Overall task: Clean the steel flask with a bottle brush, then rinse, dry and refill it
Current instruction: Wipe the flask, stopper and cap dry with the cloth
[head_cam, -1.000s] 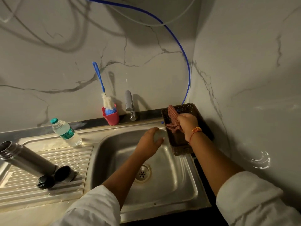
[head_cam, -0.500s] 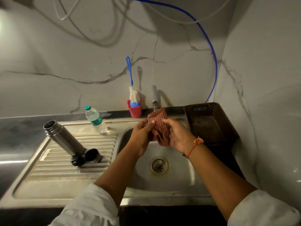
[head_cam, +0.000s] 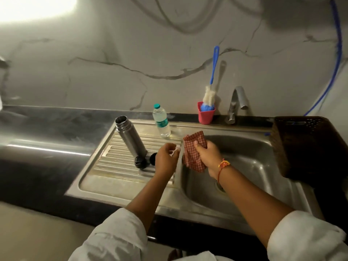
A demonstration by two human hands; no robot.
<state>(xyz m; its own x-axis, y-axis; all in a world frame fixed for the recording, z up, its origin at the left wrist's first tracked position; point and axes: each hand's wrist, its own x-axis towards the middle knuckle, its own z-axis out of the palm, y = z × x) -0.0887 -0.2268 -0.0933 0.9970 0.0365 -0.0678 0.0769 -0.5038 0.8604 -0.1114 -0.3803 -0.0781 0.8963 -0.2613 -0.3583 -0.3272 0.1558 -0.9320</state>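
Note:
The steel flask (head_cam: 130,138) stands open on the ribbed drainboard (head_cam: 116,166), its black stopper (head_cam: 140,162) and cap (head_cam: 153,158) lying at its base. My right hand (head_cam: 207,157) grips a red checked cloth (head_cam: 193,153) over the left rim of the sink basin (head_cam: 244,166). My left hand (head_cam: 166,160) hovers just left of the cloth, fingers loosely curled and holding nothing, beside the cap. The bottle brush (head_cam: 211,87) with a blue handle stands in a red cup (head_cam: 205,114) at the wall. A small water bottle (head_cam: 161,120) stands behind the flask.
A steel tap (head_cam: 236,104) rises behind the basin. A dark brown plastic basket (head_cam: 305,146) sits on the sink's right edge. A blue hose (head_cam: 337,59) runs down the corner wall. Dark counter (head_cam: 47,129) stretches to the left.
My right hand took the cloth from the basket and carried it left across the basin. My left hand has let go of the cloth and moved toward the flask's cap. The view swung left.

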